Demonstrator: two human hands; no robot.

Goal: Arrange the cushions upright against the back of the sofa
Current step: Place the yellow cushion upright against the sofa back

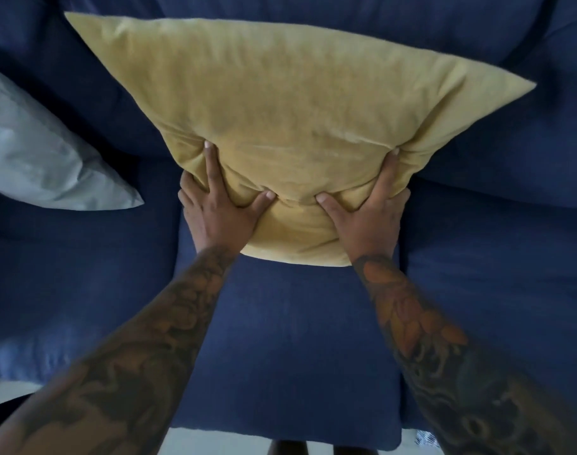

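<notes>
A large yellow cushion (pixel 290 110) stands tilted on the middle seat of the dark blue sofa (pixel 280 339), its top leaning toward the sofa's back. My left hand (pixel 219 211) grips its lower left corner with the fingers pressed into the fabric. My right hand (pixel 367 215) grips the lower right corner the same way. A pale grey cushion (pixel 40 152) lies slanted at the left, against the back cushion and the left seat.
The sofa's back cushions (pixel 510 142) run across the top of the view. Seat cushions lie to the left (pixel 67 284) and right (pixel 510 290) of the middle one. A strip of light floor (pixel 214 441) shows at the bottom edge.
</notes>
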